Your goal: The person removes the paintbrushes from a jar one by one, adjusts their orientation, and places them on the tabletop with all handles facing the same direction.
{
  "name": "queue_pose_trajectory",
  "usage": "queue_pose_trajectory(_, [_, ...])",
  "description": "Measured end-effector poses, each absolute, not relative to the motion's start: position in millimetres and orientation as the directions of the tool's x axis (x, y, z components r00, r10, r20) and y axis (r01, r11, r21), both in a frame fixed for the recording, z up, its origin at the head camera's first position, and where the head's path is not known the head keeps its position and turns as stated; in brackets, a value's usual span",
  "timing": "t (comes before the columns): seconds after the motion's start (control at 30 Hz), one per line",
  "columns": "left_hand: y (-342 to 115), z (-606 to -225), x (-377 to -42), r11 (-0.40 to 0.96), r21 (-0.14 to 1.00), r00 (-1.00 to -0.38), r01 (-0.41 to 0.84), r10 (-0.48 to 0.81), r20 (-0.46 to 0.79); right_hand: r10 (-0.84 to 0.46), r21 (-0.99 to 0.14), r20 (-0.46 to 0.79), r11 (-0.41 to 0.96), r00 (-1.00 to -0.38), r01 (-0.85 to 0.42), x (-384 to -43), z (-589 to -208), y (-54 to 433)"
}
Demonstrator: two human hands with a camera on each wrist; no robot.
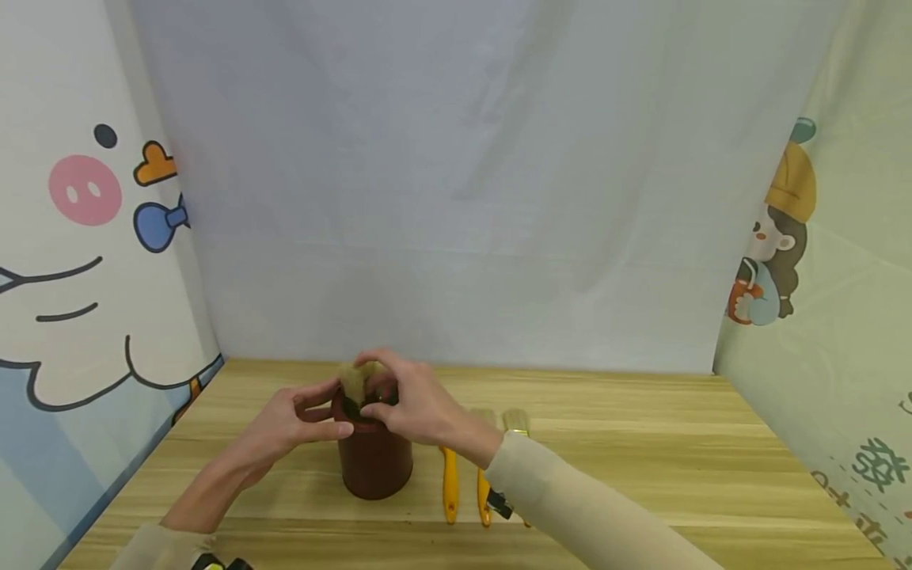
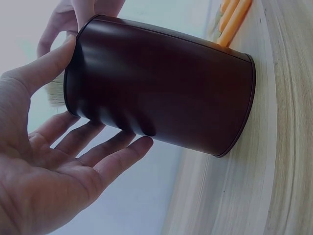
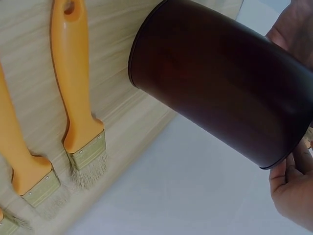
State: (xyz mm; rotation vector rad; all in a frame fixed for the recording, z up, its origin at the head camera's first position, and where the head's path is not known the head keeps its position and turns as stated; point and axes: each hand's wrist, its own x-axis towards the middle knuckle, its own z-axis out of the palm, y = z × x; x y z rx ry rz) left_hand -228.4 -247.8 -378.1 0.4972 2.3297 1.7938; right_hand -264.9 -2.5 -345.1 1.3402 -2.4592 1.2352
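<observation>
A dark brown cylindrical pot [image 1: 376,467] stands upright on the table, left of its middle. My left hand [image 1: 278,427] holds it near the rim; in the left wrist view the thumb and fingers curve around its sides. Pale bristles of a paintbrush [image 1: 352,381] stick up out of the pot's mouth. Over that mouth, my right hand [image 1: 420,404] has its fingers and thumb curled around the brush heads, apparently gripping one brush. Its handle is hidden inside the pot. How many brushes stand in there, I cannot tell.
Three orange-handled paintbrushes lie side by side right of the pot, bristles pointing away: a near one [image 3: 78,98], a middle one [image 3: 24,166] and a third [image 1: 516,419] partly under my right forearm. A white curtain [image 1: 456,198] hangs behind the wooden table [image 1: 641,475].
</observation>
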Motion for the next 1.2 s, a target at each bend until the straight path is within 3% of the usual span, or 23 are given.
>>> queue_pose_trajectory(0.47, [-248.1,-379.3,-228.4,0.218,0.96,-0.932,0.175,0.352,0.091,-0.666,-0.592,0.425,0.309,-0.613,-0.745,-267.6,-346.6,-5.9])
queue_pose_trajectory(1.2, [-247.7,-378.4,-228.8,0.198,0.967,-0.925,0.162,0.371,0.079,-0.664,-0.651,0.411,0.266,-0.624,-0.711,-269.5,-346.8,-7.2])
